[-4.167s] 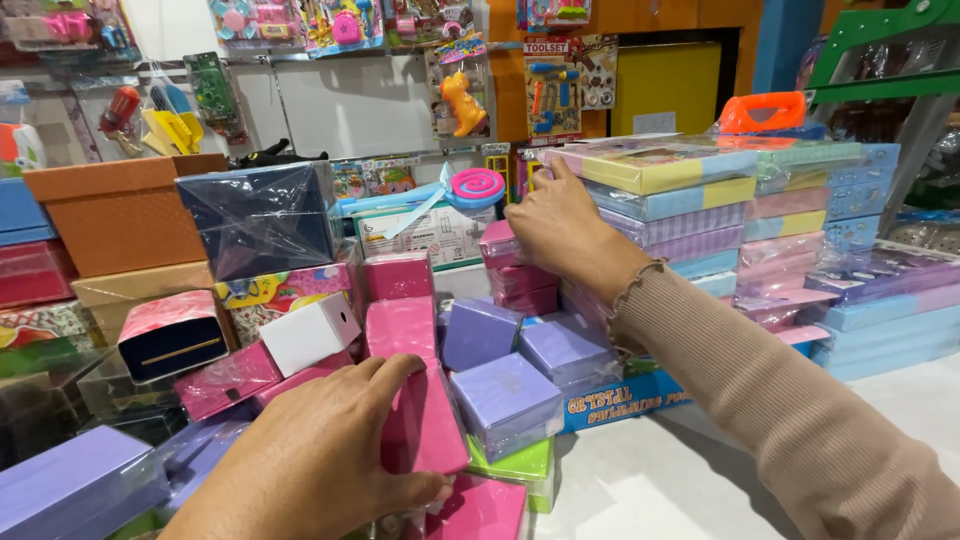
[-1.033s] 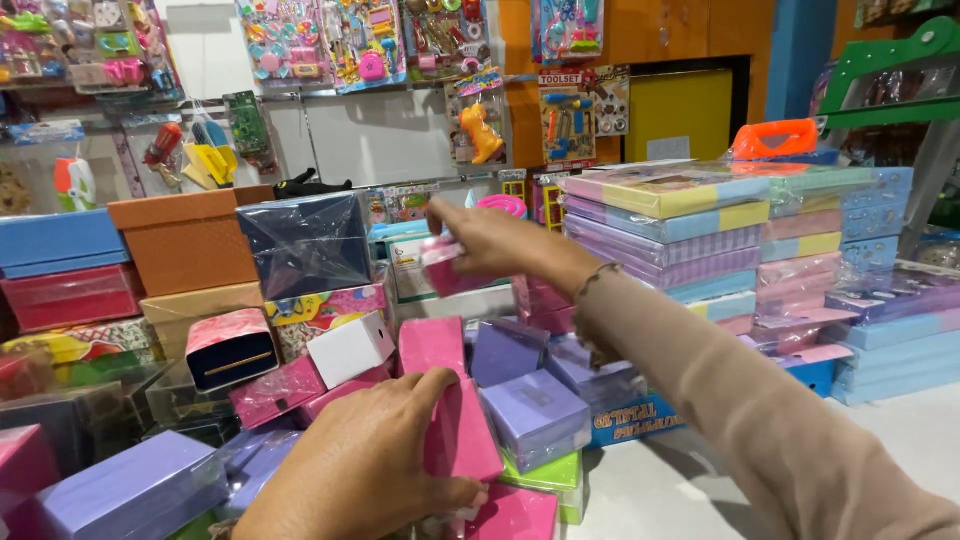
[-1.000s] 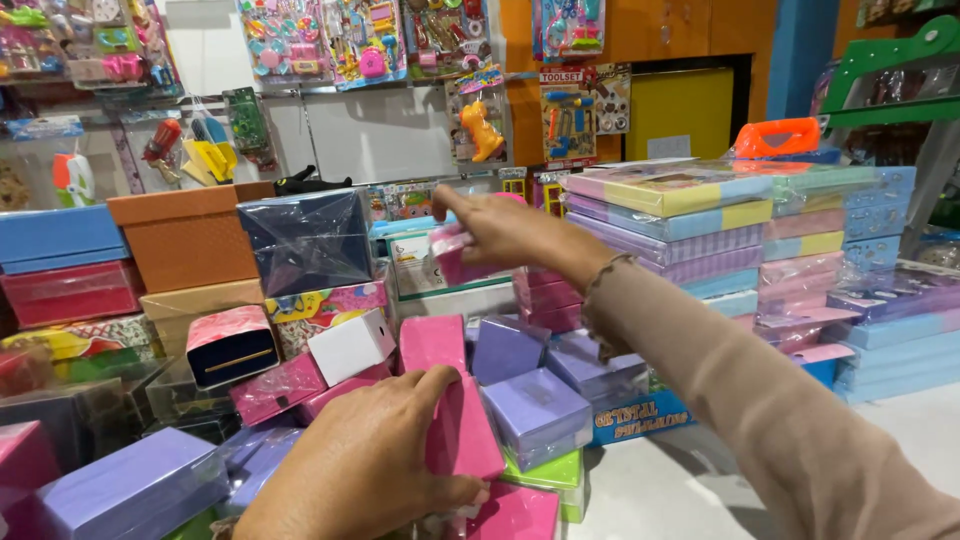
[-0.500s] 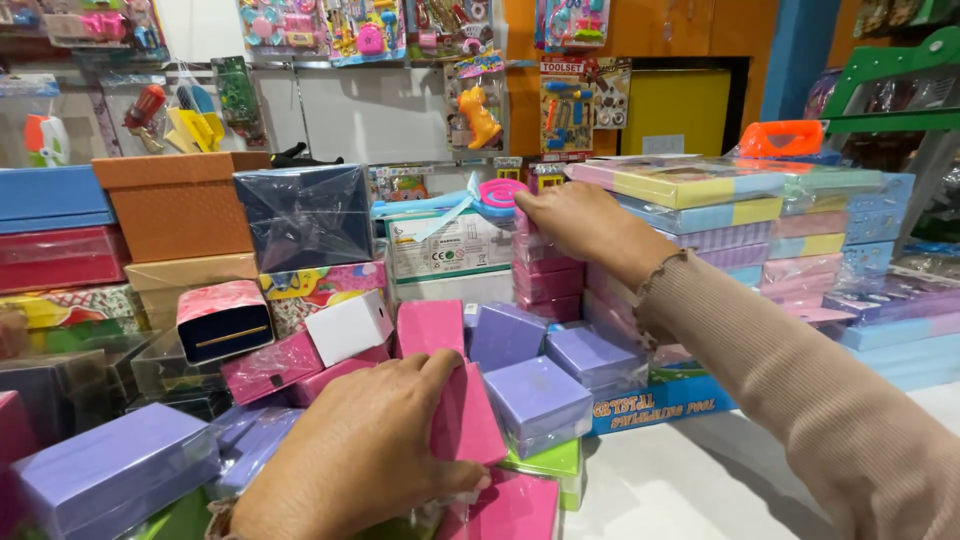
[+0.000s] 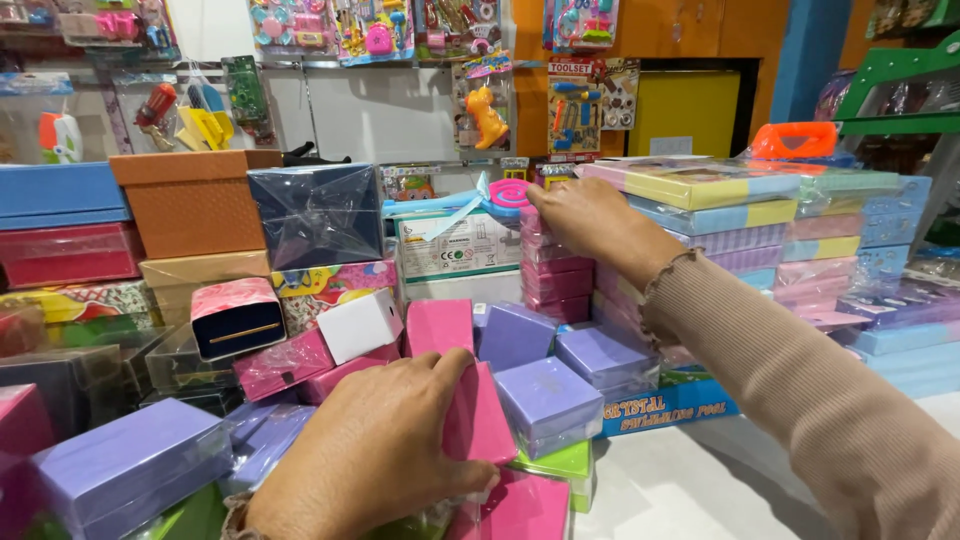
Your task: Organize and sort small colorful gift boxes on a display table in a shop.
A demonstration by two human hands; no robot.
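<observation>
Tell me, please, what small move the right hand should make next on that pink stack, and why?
Probably press the top box flat and let go. The right hand rests on top of the stack of pink boxes, which looks upright and even, while the left hand grips a pink box standing on edge lower down, seemingly ready to be placed.
</observation>
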